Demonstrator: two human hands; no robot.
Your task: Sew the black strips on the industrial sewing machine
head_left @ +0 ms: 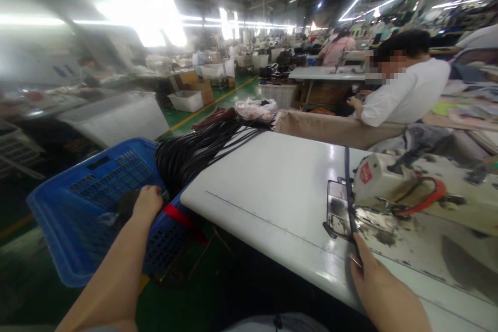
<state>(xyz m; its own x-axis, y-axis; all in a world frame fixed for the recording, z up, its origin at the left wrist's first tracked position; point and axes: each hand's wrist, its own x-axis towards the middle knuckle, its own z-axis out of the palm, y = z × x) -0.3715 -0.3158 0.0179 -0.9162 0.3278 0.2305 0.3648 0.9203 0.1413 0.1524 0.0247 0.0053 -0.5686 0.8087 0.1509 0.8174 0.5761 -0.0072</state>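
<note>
**Right hand (371, 275) grips the dark strip (349, 187); left hand (148, 203) hangs at the basket (68, 233)**

Your right fingers pinch the strip's near end, the forearm coming in from the lower right. Your left fingers curl inward; whether they grasp anything, you cannot tell from this view. That arm reaches forward over the blue basket, the hand near the table's left corner.

The strip lies on the white table (268, 176), its long axis running from your right hand toward the far edge, across the metal plate (337, 207). The sewing machine (373, 187) stands just right of it. Leftward, bare tabletop stretches to the bundle of dark strips (187, 158) hanging over the left edge.
</note>
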